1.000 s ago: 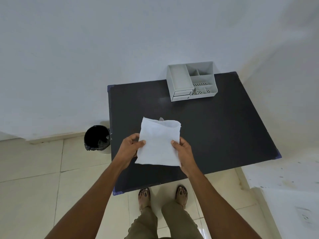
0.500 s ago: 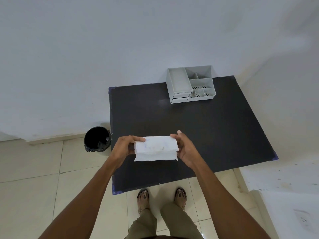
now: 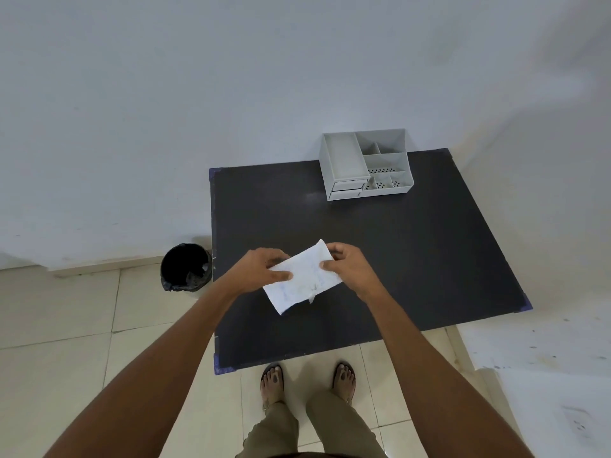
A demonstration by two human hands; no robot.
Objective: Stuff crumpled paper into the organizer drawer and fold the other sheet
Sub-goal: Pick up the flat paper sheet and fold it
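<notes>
Organizer (image 3: 365, 165): on tabletop (image 3: 413, 259), far edge, against the wall. Bin (image 3: 186, 267): on floor, left of tabletop. Folded sheet (image 3: 302, 280): above tabletop's near half.

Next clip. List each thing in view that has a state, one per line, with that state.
paper sheet: folded, tilted, held above the table
left hand: gripping the sheet's left edge
right hand: pinching the sheet's right edge
organizer: upright, both drawers shut, visible compartments empty
bin: open, black liner
</notes>
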